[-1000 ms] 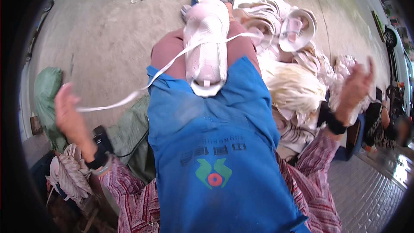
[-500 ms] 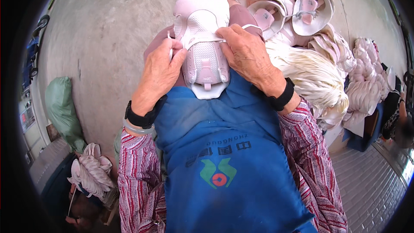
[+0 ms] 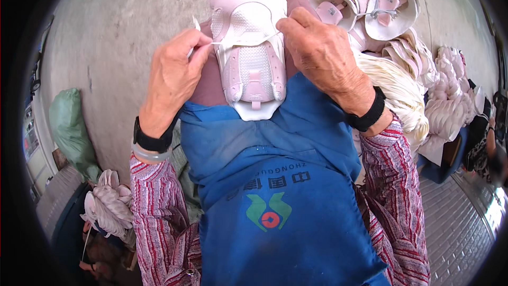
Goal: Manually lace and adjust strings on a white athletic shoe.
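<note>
A pink and white shoe upper [image 3: 255, 71] lies along my lap with its heel end toward me. Across its middle runs a white shoelace [image 3: 244, 40], drawn out to both sides. My left hand [image 3: 177, 71] pinches the lace's left part, and a short end sticks up above the fingers. On the other side my right hand [image 3: 323, 53] is closed on the lace's right part, held just off the upper's edge. Wrist bands circle both wrists. Beneath the upper are my legs and a blue apron [image 3: 275, 190].
To the right rests a thick bundle of white laces [image 3: 394, 92]. Beyond it are stacked pink and white uppers [image 3: 391, 8], some tied together. A green sack [image 3: 74, 132] stands on the left, near more bundled uppers [image 3: 108, 206]. Part of another person [image 3: 484, 143] shows at the far right.
Both hands have moved apart, left hand to the left and right hand to the right. The lace between them is pulled straighter across the upper.
</note>
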A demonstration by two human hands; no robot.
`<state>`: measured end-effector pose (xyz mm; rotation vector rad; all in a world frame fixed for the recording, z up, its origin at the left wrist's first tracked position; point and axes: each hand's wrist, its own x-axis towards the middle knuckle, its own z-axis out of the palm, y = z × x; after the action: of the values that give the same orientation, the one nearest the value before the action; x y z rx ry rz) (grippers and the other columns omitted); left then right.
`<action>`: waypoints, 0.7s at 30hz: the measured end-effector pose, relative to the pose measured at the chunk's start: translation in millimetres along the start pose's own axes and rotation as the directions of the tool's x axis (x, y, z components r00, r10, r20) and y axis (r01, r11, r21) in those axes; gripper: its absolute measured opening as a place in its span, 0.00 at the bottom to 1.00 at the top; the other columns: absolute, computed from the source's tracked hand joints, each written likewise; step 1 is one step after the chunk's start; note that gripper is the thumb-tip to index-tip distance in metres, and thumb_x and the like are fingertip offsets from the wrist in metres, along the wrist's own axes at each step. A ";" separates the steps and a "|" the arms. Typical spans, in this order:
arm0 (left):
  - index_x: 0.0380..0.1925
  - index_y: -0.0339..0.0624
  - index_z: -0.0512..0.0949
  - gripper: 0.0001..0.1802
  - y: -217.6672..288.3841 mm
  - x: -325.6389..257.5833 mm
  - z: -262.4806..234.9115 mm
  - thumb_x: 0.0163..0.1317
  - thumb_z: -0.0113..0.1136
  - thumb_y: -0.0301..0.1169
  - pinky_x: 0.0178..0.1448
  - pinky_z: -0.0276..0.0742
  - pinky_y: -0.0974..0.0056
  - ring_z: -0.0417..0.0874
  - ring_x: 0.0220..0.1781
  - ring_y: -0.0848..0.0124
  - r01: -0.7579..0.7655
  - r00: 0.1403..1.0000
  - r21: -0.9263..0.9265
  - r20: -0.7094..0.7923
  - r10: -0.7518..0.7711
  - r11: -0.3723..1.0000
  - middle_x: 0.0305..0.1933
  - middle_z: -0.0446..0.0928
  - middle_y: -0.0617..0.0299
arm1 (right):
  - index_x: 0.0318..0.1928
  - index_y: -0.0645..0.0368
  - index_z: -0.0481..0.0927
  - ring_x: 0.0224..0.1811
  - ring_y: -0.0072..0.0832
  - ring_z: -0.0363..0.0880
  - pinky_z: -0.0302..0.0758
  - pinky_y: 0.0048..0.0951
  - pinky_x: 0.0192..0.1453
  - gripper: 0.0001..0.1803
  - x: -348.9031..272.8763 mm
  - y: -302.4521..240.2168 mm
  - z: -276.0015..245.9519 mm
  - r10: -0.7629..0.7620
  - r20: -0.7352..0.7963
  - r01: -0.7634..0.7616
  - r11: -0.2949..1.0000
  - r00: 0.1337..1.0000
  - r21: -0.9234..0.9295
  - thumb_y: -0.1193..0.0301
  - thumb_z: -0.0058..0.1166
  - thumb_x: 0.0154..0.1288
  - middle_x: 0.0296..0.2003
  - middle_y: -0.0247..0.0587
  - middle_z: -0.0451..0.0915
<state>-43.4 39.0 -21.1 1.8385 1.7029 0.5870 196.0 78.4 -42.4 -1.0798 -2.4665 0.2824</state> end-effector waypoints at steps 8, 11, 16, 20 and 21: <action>0.40 0.37 0.79 0.09 -20.7 -16.1 8.1 0.62 0.57 0.28 0.40 0.76 0.65 0.83 0.36 0.64 -0.026 1.000 -0.061 0.015 0.027 0.998 0.35 0.82 0.53 | 0.36 0.59 0.78 0.30 0.42 0.80 0.76 0.37 0.31 0.06 -8.9 13.4 18.1 0.025 0.046 -0.032 0.986 0.999 0.164 0.76 0.52 0.56 0.29 0.42 0.76; 0.46 0.39 0.78 0.11 -28.5 -16.9 1.8 0.67 0.54 0.31 0.41 0.75 0.69 0.81 0.36 0.75 0.161 0.969 -0.318 -0.131 -0.211 0.934 0.38 0.83 0.60 | 0.40 0.58 0.79 0.30 0.42 0.79 0.76 0.37 0.32 0.08 -10.8 17.7 10.9 0.111 -0.028 -0.101 0.963 0.993 0.248 0.75 0.51 0.59 0.29 0.43 0.77; 0.56 0.36 0.71 0.17 -8.2 -41.3 0.2 0.71 0.48 0.32 0.35 0.72 0.77 0.76 0.29 0.83 0.145 0.959 -0.570 -0.119 -0.256 0.809 0.41 0.82 0.61 | 0.45 0.63 0.78 0.34 0.44 0.81 0.77 0.32 0.38 0.11 -17.7 -12.9 -20.0 0.410 0.182 -0.433 0.683 0.894 0.589 0.76 0.50 0.63 0.32 0.49 0.81; 0.49 0.37 0.75 0.13 -2.0 -53.1 22.1 0.71 0.48 0.32 0.25 0.63 0.78 0.67 0.20 0.84 0.420 0.904 -0.698 0.267 -0.333 0.580 0.38 0.81 0.61 | 0.40 0.66 0.79 0.34 0.46 0.81 0.77 0.36 0.40 0.09 -36.0 -13.3 3.6 0.330 0.176 -0.371 0.757 0.927 0.538 0.76 0.50 0.62 0.33 0.51 0.81; 0.46 0.37 0.75 0.12 -0.6 -52.1 23.8 0.70 0.49 0.33 0.27 0.64 0.78 0.68 0.22 0.84 0.440 0.898 -0.623 0.302 -0.320 0.647 0.36 0.79 0.63 | 0.40 0.66 0.79 0.34 0.46 0.81 0.77 0.36 0.40 0.09 -33.8 -13.9 3.0 0.330 0.175 -0.371 0.759 0.928 0.536 0.76 0.50 0.62 0.33 0.51 0.81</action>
<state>-33.3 -15.3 -36.4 0.9325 1.4263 0.7267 206.0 44.1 -50.4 -1.2547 -1.9942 1.1067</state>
